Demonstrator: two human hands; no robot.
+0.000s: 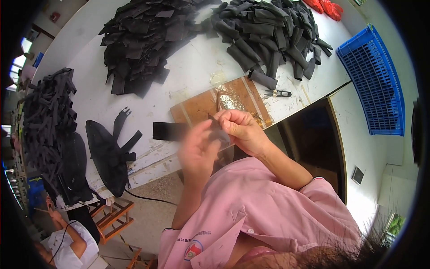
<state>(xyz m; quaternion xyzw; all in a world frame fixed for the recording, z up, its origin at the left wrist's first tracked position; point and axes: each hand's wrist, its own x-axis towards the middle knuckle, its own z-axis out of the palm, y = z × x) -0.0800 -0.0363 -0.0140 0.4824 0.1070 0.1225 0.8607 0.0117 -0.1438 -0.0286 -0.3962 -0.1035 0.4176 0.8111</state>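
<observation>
Near the table's front edge, my right hand [244, 130] pinches a small dark grey fabric piece [219, 134] between thumb and fingers. My left hand [197, 150] is at the piece's left side, smeared by motion, so its grip cannot be made out. Both hands are in front of a brown board [192, 107], on which a shallow dish with a shiny surface [231, 102] sits. Left of the board, a flat black fabric strip [166, 131] lies on the table, its right end beside my left hand.
Flat black fabric pieces [139, 45] and rolled fabric tubes [264, 31] are heaped at the back. Small snips [280, 93] lie right of the board. A black strapped pouch [106, 154] and a strip pile [47, 121] are left. A blue crate [374, 80] stands right; another person [74, 242] sits lower left.
</observation>
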